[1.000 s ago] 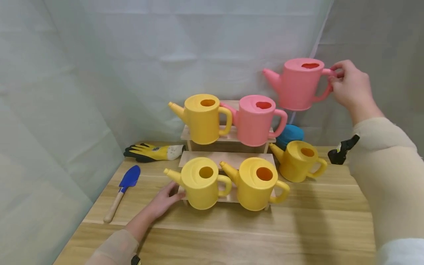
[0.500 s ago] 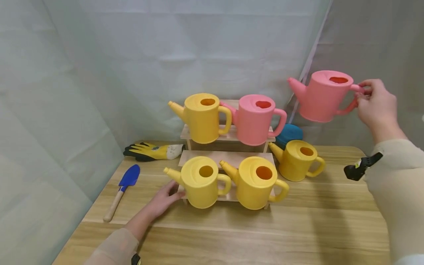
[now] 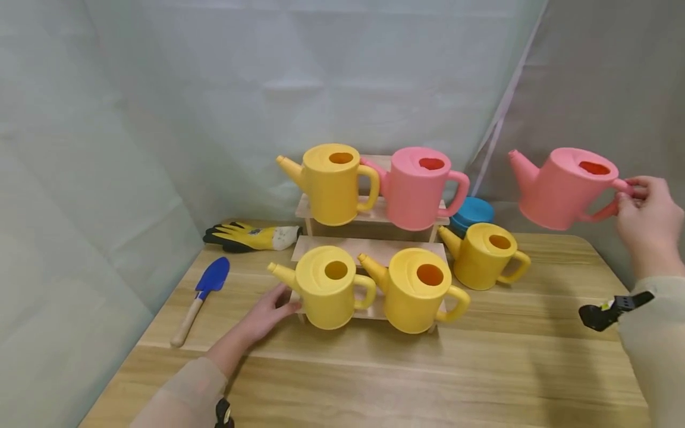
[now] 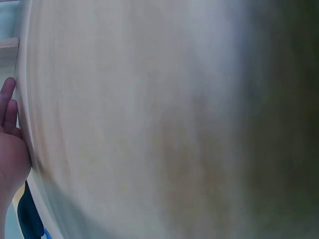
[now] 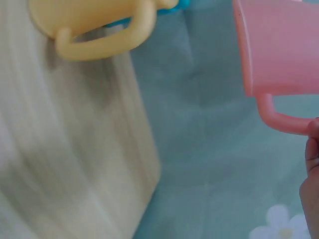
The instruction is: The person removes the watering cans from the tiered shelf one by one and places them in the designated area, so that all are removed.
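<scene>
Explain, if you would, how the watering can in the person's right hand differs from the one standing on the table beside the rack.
The held can is pink, while the standing can is yellow. The held can is raised, gripped by the right hand; the standing can rests on the table, with no hand on it. Both have a spout, a looped handle and a top opening.

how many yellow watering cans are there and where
4. On the stand: the upper yellow can beside a pink can, the lower left yellow can and the lower right yellow can. On the table: the other yellow can.
</scene>
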`<act>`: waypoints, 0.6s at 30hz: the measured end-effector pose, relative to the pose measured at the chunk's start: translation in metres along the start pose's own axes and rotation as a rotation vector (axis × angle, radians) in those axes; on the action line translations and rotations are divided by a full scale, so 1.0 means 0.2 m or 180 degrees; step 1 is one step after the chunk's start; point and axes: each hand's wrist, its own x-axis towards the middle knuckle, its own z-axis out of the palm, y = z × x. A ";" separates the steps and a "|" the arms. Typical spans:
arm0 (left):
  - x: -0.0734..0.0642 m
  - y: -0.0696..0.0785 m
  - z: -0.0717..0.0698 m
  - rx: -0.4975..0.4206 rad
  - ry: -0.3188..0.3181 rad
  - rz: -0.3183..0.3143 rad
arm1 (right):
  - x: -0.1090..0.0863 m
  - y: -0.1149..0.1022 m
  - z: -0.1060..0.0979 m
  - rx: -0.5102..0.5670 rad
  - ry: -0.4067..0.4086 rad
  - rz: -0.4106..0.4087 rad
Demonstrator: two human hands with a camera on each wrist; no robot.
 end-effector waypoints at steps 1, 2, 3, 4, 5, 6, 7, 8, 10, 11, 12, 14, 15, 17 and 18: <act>0.00 0.00 0.00 0.0012 -0.0007 -0.0002 | -0.01 0.02 0.00 0.0036 -0.0004 0.0052; 0.00 0.00 0.00 0.0012 -0.0014 -0.0005 | -0.02 0.05 0.01 0.0047 0.0000 0.0104; 0.00 0.00 -0.01 0.0011 -0.0013 0.0008 | -0.03 0.07 0.01 0.0100 -0.0001 0.0166; 0.01 0.01 -0.01 0.0008 -0.0003 0.0023 | -0.04 0.09 0.02 0.0145 0.0003 0.0207; 0.01 0.01 -0.01 0.0010 0.0004 0.0036 | -0.05 0.12 0.02 0.0206 0.0012 0.0253; 0.01 0.01 -0.01 -0.0001 0.0007 0.0057 | -0.06 0.14 0.02 0.0242 0.0035 0.0280; 0.02 0.01 -0.01 -0.0009 0.0005 0.0075 | -0.07 0.16 0.03 0.0287 0.0061 0.0309; 0.02 0.02 -0.01 -0.0019 0.0004 0.0085 | -0.08 0.18 0.03 0.0329 0.0083 0.0346; 0.02 0.02 -0.02 -0.0032 -0.0011 0.0086 | -0.09 0.22 0.04 0.0385 0.0148 0.0356; 0.02 0.02 -0.01 -0.0031 -0.0024 0.0078 | -0.10 0.24 0.05 0.0405 0.0157 0.0369; 0.02 0.02 -0.01 -0.0041 -0.0040 0.0079 | -0.10 0.26 0.05 0.0387 0.0155 0.0368; 0.02 0.01 -0.01 -0.0025 -0.0042 0.0095 | -0.12 0.28 0.06 0.0390 0.0135 0.0411; 0.02 0.01 -0.01 -0.0028 -0.0042 0.0093 | -0.13 0.29 0.07 0.0345 0.0109 0.0418; 0.01 0.01 0.00 -0.0041 -0.0014 0.0108 | -0.15 0.30 0.09 0.0200 0.0062 0.0421; 0.01 0.01 0.00 -0.0055 -0.0002 0.0112 | -0.16 0.30 0.09 0.0131 0.0032 0.0413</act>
